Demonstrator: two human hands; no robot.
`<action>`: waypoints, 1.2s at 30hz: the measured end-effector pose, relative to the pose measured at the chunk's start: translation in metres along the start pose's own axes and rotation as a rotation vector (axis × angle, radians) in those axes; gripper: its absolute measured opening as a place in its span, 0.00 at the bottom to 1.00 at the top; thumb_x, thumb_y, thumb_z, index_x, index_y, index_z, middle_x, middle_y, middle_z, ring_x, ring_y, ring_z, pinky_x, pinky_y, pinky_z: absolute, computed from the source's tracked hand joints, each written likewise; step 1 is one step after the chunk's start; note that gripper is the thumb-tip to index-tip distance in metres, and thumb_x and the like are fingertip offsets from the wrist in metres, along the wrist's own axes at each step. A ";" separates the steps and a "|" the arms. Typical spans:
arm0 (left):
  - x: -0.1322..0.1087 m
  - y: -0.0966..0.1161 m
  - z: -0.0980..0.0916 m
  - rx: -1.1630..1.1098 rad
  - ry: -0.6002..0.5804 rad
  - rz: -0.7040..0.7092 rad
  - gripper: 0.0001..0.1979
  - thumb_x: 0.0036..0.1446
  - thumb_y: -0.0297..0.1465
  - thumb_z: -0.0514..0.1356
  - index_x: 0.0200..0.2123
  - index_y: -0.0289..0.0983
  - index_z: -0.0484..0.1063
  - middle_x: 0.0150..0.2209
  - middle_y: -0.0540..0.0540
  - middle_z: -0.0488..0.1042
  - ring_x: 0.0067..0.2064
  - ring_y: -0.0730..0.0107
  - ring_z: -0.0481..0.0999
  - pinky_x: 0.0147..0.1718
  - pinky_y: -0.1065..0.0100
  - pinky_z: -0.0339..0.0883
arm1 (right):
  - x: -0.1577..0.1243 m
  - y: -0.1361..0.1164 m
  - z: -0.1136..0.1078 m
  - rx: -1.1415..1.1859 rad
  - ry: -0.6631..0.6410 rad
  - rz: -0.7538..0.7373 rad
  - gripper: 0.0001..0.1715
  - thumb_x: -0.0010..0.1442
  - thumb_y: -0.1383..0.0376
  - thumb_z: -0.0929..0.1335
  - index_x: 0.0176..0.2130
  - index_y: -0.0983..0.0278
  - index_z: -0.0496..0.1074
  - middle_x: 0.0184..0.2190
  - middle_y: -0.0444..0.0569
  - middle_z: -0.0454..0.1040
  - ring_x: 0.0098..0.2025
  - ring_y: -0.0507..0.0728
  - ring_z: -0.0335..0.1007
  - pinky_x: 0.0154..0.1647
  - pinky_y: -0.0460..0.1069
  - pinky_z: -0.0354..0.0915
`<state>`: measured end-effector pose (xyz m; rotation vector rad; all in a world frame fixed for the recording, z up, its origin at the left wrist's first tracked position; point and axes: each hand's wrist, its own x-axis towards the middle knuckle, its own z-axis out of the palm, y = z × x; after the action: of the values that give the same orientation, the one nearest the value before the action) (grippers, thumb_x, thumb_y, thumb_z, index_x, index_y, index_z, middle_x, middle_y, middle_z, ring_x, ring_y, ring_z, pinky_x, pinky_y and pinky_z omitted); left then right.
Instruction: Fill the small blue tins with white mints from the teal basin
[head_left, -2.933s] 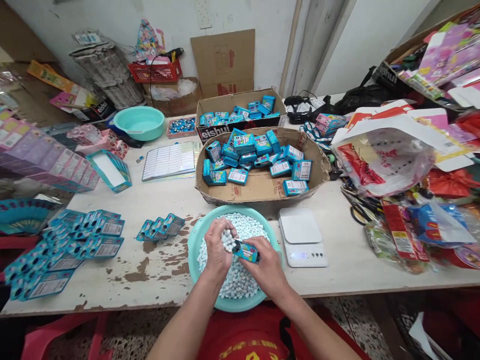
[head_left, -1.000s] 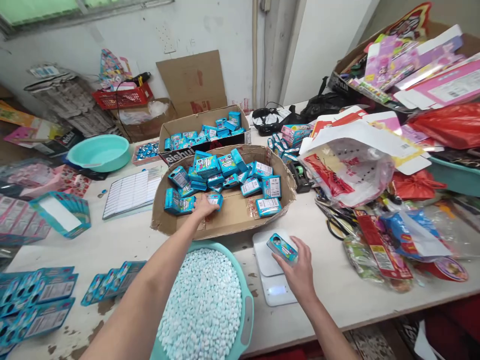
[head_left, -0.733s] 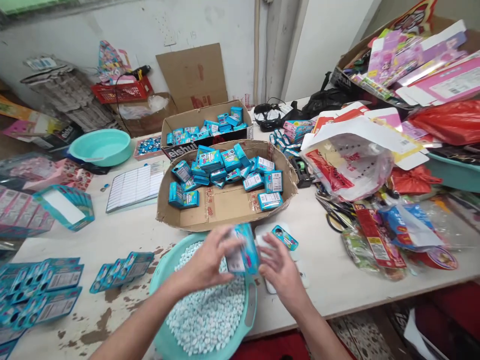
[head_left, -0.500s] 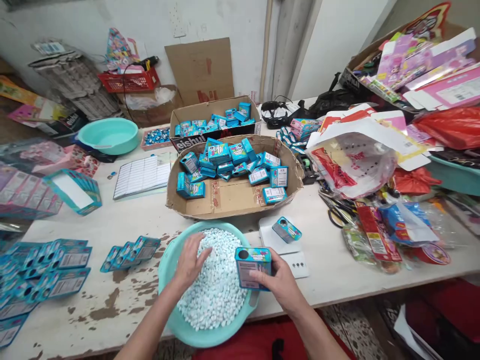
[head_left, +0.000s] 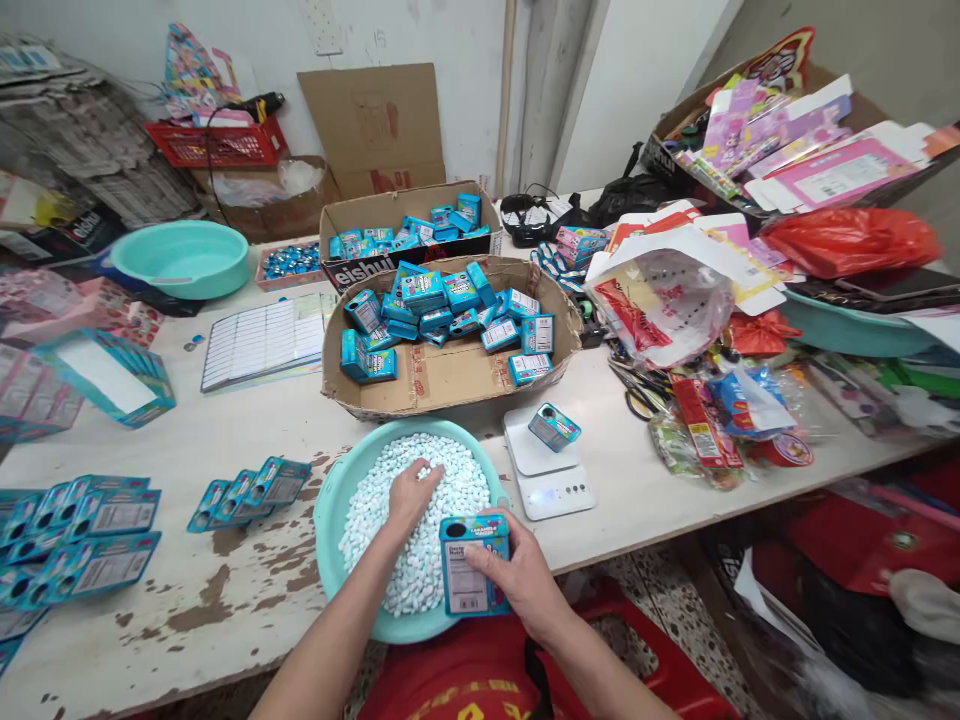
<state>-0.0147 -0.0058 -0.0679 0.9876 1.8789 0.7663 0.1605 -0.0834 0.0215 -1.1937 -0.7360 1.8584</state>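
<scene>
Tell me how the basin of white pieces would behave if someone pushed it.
The basin would probably feel heavy for its size, since white pieces cover its inside. Those small, rounded pieces look loose, so they'd likely shift and roll. Pushed toward the person, it might tip: its near rim appears to reach the table's edge.

Nearest round turquoise basin (head_left: 325, 515): smooth plastic, softly glossy. Small pale-blue and white rounded pieces (head_left: 418, 555): smooth, nearly matt. Foremost blue rectangular printed carton (head_left: 465, 585): thin paperboard, slight sheen. Brown boat-shaped tray (head_left: 465, 376): matt corrugated cardboard, rough-edged. White rectangular scale (head_left: 551, 492): smooth plastic. White tabletop (head_left: 270, 628): worn, with rough brown patches. Large crumpled red bag (head_left: 847, 242): thin, glossy plastic.
</scene>
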 end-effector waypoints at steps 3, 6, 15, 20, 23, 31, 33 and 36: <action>-0.004 0.001 -0.005 -0.357 -0.032 -0.109 0.16 0.36 0.43 0.66 0.19 0.37 0.68 0.19 0.52 0.66 0.27 0.67 0.69 0.28 0.69 0.59 | 0.003 -0.010 -0.003 -0.177 0.073 -0.083 0.23 0.45 0.57 0.75 0.38 0.62 0.67 0.31 0.43 0.72 0.33 0.55 0.69 0.36 0.49 0.66; -0.014 0.013 -0.016 -0.488 -0.027 -0.141 0.16 0.37 0.42 0.65 0.21 0.36 0.67 0.21 0.52 0.68 0.25 0.72 0.68 0.25 0.71 0.61 | 0.007 -0.017 0.000 -0.418 0.160 -0.228 0.20 0.47 0.59 0.74 0.39 0.62 0.68 0.34 0.46 0.72 0.37 0.58 0.70 0.39 0.51 0.66; -0.060 0.086 -0.047 -1.125 -0.106 -0.012 0.11 0.43 0.32 0.64 0.24 0.36 0.63 0.21 0.53 0.67 0.22 0.75 0.68 0.22 0.73 0.63 | 0.034 -0.011 0.030 -0.946 0.099 -0.604 0.16 0.49 0.69 0.71 0.41 0.60 0.71 0.38 0.49 0.73 0.42 0.61 0.68 0.43 0.55 0.64; -0.058 0.086 -0.041 -1.092 0.003 0.108 0.09 0.47 0.33 0.62 0.25 0.36 0.64 0.22 0.52 0.69 0.25 0.73 0.71 0.26 0.71 0.66 | 0.042 -0.008 0.037 -1.022 0.117 -0.603 0.16 0.49 0.70 0.70 0.41 0.61 0.71 0.38 0.49 0.73 0.42 0.61 0.67 0.43 0.55 0.63; -0.056 0.086 -0.041 -1.058 0.024 0.107 0.09 0.48 0.34 0.61 0.25 0.36 0.64 0.24 0.52 0.69 0.25 0.74 0.71 0.27 0.71 0.66 | 0.042 -0.011 0.036 -1.050 0.127 -0.590 0.17 0.49 0.70 0.71 0.41 0.61 0.71 0.38 0.49 0.74 0.43 0.62 0.67 0.44 0.55 0.62; -0.053 0.088 -0.042 -0.972 -0.011 0.059 0.11 0.48 0.36 0.63 0.26 0.36 0.65 0.23 0.52 0.69 0.23 0.74 0.70 0.23 0.72 0.64 | 0.046 -0.017 0.036 -1.063 0.094 -0.547 0.16 0.49 0.68 0.72 0.40 0.60 0.71 0.38 0.48 0.74 0.43 0.62 0.68 0.43 0.54 0.60; -0.053 0.088 -0.040 -0.961 0.005 0.079 0.12 0.48 0.36 0.63 0.25 0.36 0.64 0.22 0.53 0.68 0.23 0.74 0.71 0.23 0.72 0.64 | 0.046 -0.018 0.035 -1.053 0.083 -0.536 0.16 0.48 0.68 0.72 0.40 0.60 0.72 0.38 0.48 0.75 0.43 0.62 0.69 0.43 0.54 0.61; -0.053 0.089 -0.037 -0.942 0.060 0.099 0.12 0.48 0.36 0.63 0.24 0.36 0.65 0.21 0.53 0.68 0.24 0.74 0.71 0.24 0.73 0.64 | 0.046 -0.020 0.034 -1.025 0.078 -0.522 0.17 0.47 0.69 0.73 0.40 0.61 0.72 0.38 0.49 0.74 0.44 0.62 0.69 0.44 0.55 0.61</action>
<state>-0.0013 -0.0112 0.0409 0.4419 1.2531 1.5461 0.1238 -0.0354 0.0291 -1.4422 -1.8631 0.9555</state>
